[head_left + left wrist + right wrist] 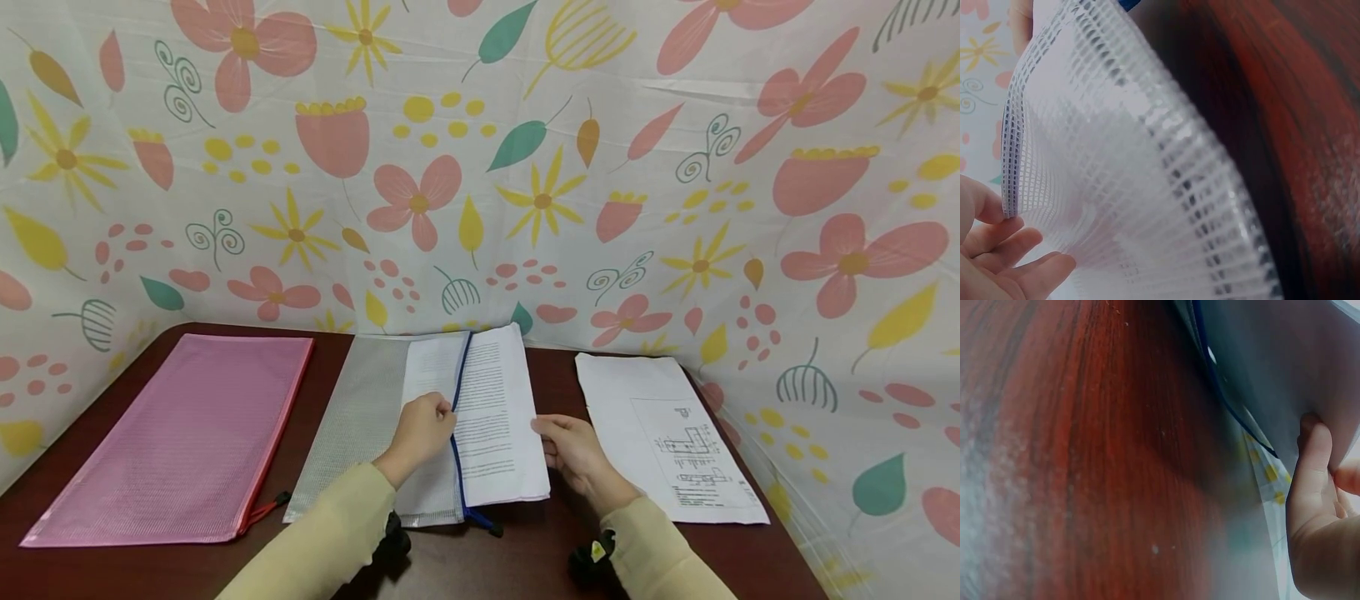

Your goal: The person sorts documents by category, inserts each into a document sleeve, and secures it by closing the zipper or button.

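A clear mesh zipper pouch (347, 421) with a blue zipper edge lies at the middle of the table. A stack of printed papers (495, 417) sits partly inside it and sticks out on the right. My left hand (422, 431) pinches the pouch's blue-edged opening; in the left wrist view thumb and fingers (1004, 240) hold the lifted mesh. With thumb and fingers, my right hand (577, 457) grips the right edge of the papers. In the right wrist view the thumb (1314, 447) lies against the sheets, which are raised off the table there.
A pink mesh zipper pouch (176, 433) with a red edge lies at the left. On the right is a separate sheet (637, 417) with a technical drawing. The dark wooden table (465, 571) meets a floral-patterned curtain (465, 167) at the back.
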{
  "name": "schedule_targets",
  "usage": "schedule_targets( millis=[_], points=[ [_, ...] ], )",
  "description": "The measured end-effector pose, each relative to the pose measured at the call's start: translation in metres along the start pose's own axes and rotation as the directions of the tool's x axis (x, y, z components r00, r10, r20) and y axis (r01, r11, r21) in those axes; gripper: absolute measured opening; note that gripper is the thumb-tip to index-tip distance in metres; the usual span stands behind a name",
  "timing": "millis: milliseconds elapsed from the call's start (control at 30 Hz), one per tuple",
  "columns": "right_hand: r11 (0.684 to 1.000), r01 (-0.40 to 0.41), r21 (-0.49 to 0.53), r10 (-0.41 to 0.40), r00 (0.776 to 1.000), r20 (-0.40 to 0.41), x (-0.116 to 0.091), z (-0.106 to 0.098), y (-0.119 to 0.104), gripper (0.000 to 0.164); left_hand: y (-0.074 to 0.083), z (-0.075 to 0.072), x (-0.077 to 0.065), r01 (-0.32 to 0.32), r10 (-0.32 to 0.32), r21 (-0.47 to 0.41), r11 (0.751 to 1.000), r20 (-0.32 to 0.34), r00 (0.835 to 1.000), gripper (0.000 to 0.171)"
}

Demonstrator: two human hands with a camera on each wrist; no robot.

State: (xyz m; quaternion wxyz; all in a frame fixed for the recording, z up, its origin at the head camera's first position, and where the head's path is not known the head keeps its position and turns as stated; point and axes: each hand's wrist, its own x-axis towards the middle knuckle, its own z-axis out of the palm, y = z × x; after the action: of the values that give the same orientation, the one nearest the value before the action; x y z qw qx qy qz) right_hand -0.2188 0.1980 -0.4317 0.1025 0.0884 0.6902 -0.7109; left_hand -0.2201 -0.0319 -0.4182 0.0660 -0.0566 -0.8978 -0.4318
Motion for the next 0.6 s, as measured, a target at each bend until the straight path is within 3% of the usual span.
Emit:
schedule_targets(
  millis=[600],
  points=[
    [1.000,0.007,0.017,-0.007,1.000,0.026,-0.0019,0.0062,0.0025,0.037,0.0032,0.0034,-0.0001,-0.057,0.057,0.008,0.998,-0.008,0.998,0.008]
  ],
)
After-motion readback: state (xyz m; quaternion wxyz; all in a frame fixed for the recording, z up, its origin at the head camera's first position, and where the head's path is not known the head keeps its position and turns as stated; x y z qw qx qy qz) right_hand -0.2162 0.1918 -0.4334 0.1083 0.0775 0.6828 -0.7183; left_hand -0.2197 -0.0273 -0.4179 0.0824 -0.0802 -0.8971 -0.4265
